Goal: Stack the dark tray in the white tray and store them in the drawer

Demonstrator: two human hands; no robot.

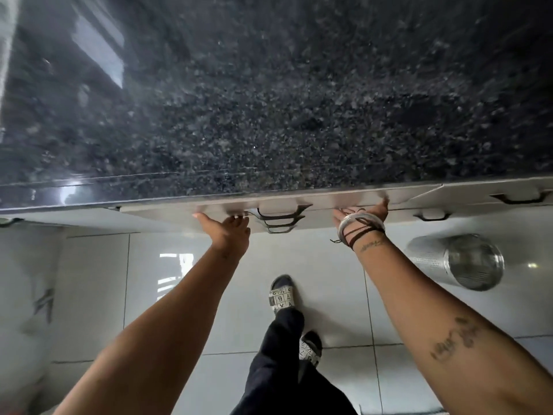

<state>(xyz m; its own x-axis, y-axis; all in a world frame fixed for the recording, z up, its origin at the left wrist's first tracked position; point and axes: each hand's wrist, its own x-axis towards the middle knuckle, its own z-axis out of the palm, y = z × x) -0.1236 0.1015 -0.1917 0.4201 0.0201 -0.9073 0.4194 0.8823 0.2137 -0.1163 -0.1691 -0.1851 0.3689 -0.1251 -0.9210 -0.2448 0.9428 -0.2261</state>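
Both arms reach forward and down to the front of a drawer (323,205) that sits just under the edge of a dark speckled stone counter (269,100). The left hand (227,227) presses against the pale drawer front to the left of its dark handles (281,218), fingers spread and flat rather than curled around anything; their tips blur against the panel. The right hand (363,212) lies flat against the same front to the right of the handles, palm turned up and fingers loose, gripping nothing. Silver bangles (360,224) and dark cords ring that wrist, and tattoos mark the forearm. The drawer front sits close under the counter edge — whether it is fully shut or a little way out cannot be told from this angle. Neither the dark tray nor the white tray shows anywhere; the counter surface in view is bare stone with window reflections. Further right are two more drawer fronts with dark handles (520,199). Below, on the pale tiled floor (185,310), a perforated metal bin (457,260) lies on its side, well to the right — and the person's dark trouser leg and patterned sandals (281,296) stand between the arms.
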